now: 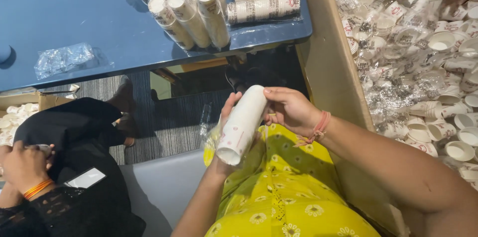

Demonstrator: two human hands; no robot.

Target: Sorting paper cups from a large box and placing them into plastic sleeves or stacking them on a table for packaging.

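A stack of white paper cups point(244, 125) lies tilted over my lap, partly inside a clear plastic sleeve point(213, 140). My left hand point(226, 117) cradles the stack from underneath, near its lower end. My right hand point(289, 110), with a pink thread band at the wrist, grips the stack's upper end from the right. I wear a yellow flowered garment point(284, 192).
A blue table point(74, 12) ahead carries several wrapped cup stacks point(191, 7) and a crumpled plastic bag point(62, 60). A big cardboard box point(328, 67) on the right is full of loose cups point(428, 67). Another person's hand point(22, 167) and a phone point(85, 178) are at the left.
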